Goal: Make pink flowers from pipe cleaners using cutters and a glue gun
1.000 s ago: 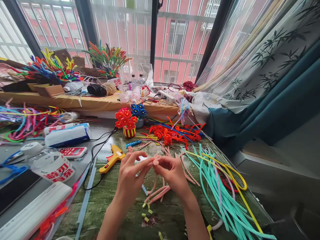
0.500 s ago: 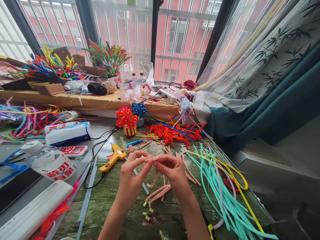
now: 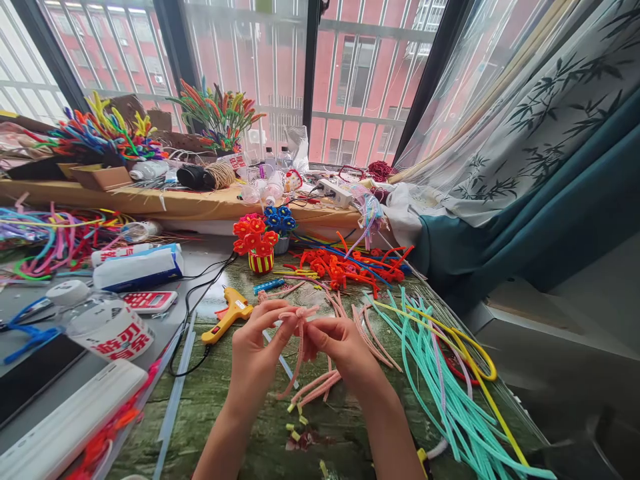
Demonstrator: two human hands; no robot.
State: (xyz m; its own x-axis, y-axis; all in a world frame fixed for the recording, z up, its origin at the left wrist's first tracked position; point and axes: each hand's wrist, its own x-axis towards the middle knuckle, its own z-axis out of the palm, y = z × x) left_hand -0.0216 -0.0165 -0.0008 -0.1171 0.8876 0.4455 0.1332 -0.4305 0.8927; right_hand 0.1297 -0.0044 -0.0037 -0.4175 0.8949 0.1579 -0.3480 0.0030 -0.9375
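A pink pipe cleaner [image 3: 300,347], bent into small loops at its top, is held between my two hands above the table. My left hand [image 3: 260,347] pinches its looped part from the left with thumb and index finger. From the right, my right hand [image 3: 345,347] is closed on the same piece, its thumb and fingertips close together. A long tail of the pipe cleaner hangs down between the hands. More pink pipe cleaners [image 3: 320,388] lie on the table below, with small yellow pieces [image 3: 295,436] nearby. Part of the shape is hidden behind my fingers.
A yellow glue gun [image 3: 230,315] lies left of my hands, its black cord trailing. Turquoise pipe cleaners [image 3: 440,387] spread at right; red ones [image 3: 340,267] are piled behind. Pots of red flowers [image 3: 261,261] and blue flowers [image 3: 280,220] stand near the sill. A bottle [image 3: 107,323] lies left.
The pink pipe cleaner has turned, so its loops and long hanging tail now show more. My left hand has shifted slightly left, and my right fingers have moved lower on the piece.
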